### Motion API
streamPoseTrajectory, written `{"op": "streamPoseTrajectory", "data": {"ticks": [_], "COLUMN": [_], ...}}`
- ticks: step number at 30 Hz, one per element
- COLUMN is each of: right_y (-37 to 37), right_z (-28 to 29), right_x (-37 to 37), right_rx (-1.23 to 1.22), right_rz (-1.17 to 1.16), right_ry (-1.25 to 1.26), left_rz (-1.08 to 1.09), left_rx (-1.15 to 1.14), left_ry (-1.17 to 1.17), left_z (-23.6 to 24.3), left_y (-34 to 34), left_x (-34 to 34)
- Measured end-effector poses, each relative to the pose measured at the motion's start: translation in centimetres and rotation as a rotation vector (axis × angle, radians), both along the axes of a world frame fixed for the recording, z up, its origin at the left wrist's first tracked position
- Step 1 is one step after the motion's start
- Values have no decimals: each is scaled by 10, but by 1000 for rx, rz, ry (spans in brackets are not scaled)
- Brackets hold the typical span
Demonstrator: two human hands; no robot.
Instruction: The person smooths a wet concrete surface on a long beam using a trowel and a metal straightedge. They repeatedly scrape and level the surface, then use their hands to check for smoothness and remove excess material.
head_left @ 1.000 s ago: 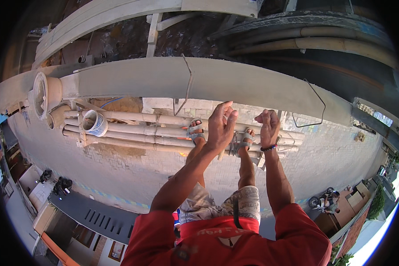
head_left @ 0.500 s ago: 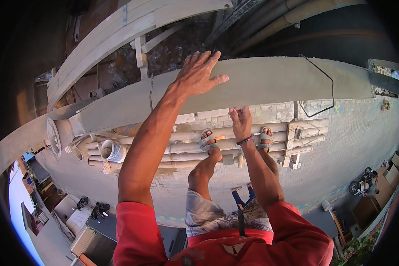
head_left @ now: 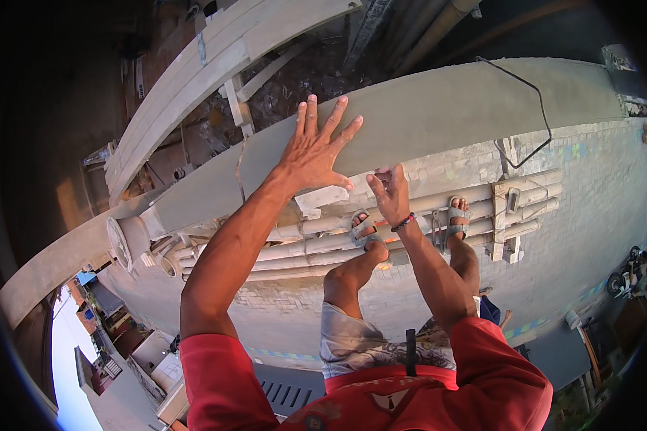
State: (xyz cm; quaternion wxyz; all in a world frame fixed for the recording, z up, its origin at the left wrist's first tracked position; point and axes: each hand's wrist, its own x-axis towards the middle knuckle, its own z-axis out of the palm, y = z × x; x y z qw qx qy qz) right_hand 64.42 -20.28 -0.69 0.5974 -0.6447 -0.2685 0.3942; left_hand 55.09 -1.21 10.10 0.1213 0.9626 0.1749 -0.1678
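The long grey cement beam (head_left: pixel 438 108) runs across the view in front of the person, and its broad face looks smooth over most of the length; I judge that this face is largely finished; what is left cannot be read surely, as I find no clearly rough patch on it. The left hand (head_left: pixel 316 152) is spread wide over the beam, with nothing held; whether it touches the face, I cannot tell. The right hand (head_left: pixel 390 195) is just beside the beam's near edge, its fingers bent narrow toward the thumb; if something small is between them, I cannot tell. A bent metal rod (head_left: pixel 543 108) crosses the beam toward its right end; bamboo poles (head_left: pixel 543 177) lie on the near side of the beam, partly covered by the left forearm (head_left: pixel 230 258); beyond the beam, what is under the curved wooden planks (head_left: pixel 226 57) is dark and hard to make out.
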Motion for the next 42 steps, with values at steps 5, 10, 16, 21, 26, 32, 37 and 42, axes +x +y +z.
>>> {"op": "streamPoseTrajectory", "data": {"ticks": [5,10,16,21,26,32,37,42], "right_y": [1,2,3,2,3,-3,-23,-69], "right_z": [2,6,10,12,13,11,3,-10], "right_x": [0,-2,-2,0,-2,1,17,44], "right_rx": [0,-11,-54,-80,-71,-131,-132,-143], "right_rz": [1,-8,-6,3,-31,1,-8,-141], "right_ry": [62,65,69,82,113,124,114,47], "left_rz": [4,1,-22,-42,-61,-71,-60,-47], "left_rx": [-31,-6,3,12,34,50,35,13], "left_ry": [-29,-27,-25,17,6,-18,-17,-53], "left_z": [-6,-9,-9,-8,-8,-9,-9,-12], "left_y": [-4,-3,-1,-3,-3,-3,-2,-1], "left_x": [5,4,5,10,12,12,11,10]}}
